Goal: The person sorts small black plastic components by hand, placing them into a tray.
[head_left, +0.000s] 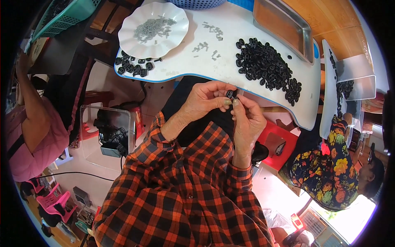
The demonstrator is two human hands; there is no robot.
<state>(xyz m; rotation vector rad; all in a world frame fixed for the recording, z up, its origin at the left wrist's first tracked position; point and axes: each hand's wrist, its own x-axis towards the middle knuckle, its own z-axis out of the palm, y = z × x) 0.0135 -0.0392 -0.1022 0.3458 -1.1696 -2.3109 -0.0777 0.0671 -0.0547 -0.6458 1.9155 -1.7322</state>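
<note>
Just off the near edge of the white table (197,68), both my hands meet over a small black plastic part (231,94). The fingertips of my left hand (200,100) pinch it. From the other side my right hand (249,120) is closed, thumb and forefinger pressed together against the part; any smaller piece between them is hidden. A large heap of similar black parts (263,61) lies on the table to the right. Several more black parts (133,67) sit at the table's left corner. Small grey pieces (153,29) fill the middle of a white scalloped plate (125,35), and loose grey pieces (214,29) lie beside it.
A metal tray (284,22) stands at the back right, near a blue basket (197,4). Left of my legs is a clear plastic box (88,136) with black cables; a red stool (269,144) is at right. One person in pink (39,131) and another in floral clothing (329,177) flank me.
</note>
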